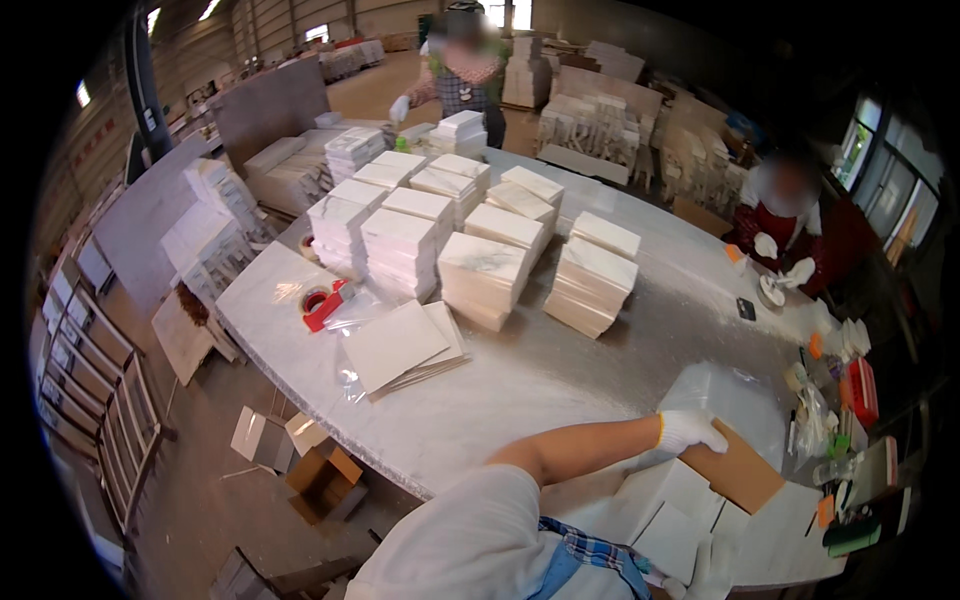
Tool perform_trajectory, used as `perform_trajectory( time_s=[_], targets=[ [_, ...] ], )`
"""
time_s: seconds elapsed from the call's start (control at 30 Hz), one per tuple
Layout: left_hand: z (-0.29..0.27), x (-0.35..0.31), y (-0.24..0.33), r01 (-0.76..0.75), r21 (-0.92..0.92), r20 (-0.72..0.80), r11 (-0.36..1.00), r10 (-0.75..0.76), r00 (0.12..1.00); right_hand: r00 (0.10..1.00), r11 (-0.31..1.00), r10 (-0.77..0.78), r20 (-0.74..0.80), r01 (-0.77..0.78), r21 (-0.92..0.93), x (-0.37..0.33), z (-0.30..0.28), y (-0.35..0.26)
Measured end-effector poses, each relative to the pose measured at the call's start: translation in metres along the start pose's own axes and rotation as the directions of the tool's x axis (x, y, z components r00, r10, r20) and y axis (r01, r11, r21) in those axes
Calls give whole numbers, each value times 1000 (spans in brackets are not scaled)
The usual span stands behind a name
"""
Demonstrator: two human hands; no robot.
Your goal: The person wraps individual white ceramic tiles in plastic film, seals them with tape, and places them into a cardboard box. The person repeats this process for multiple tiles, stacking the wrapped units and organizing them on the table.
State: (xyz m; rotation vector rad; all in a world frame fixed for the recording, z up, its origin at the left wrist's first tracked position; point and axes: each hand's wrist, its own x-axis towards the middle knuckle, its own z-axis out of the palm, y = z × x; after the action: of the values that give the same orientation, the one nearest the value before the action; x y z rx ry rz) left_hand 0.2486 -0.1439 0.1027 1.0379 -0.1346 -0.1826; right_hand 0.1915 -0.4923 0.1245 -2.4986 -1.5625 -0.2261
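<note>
1. White carton (668, 518) with a brown flap (740, 475) sits by the table's (530, 390) near edge, toward the right corner.
2. We'd guess it's light, stiffish and easy to crease, so grab it along the edges.
3. Our left hand (690, 432) touches the flap's edge, fingers close together; can't tell if we're pinching.
4. Our right hand (712, 572) is low beside the carton, too blurry to say how open.

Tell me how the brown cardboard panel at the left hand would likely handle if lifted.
The brown cardboard panel is probably light for its size, looking like thin board. Its flat face and straight edges suggest fair stiffness, though hard pressing might crease it.
</note>
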Motion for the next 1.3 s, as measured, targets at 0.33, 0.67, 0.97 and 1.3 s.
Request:
perform_trajectory(
  time_s=[0.33,0.67,0.97,1.3],
  targets=[
    [45,-55,15,-381,829,412,409,14,911,994,995,-92,-52,89,-55,-1,8,8],
    [40,-19,-31,-540,758,415,366,367,832,989,995,-95,-117,93,-21,6,-1,-7],
    [17,17,-42,-378,869,424,321,-87,901,979,997,-75,-187,74,-14,22,11,8],
    [94,42,0,-62,997,71,33,-465,882,964,997,-3,-265,25,77,3,-5,18]
  ],
)
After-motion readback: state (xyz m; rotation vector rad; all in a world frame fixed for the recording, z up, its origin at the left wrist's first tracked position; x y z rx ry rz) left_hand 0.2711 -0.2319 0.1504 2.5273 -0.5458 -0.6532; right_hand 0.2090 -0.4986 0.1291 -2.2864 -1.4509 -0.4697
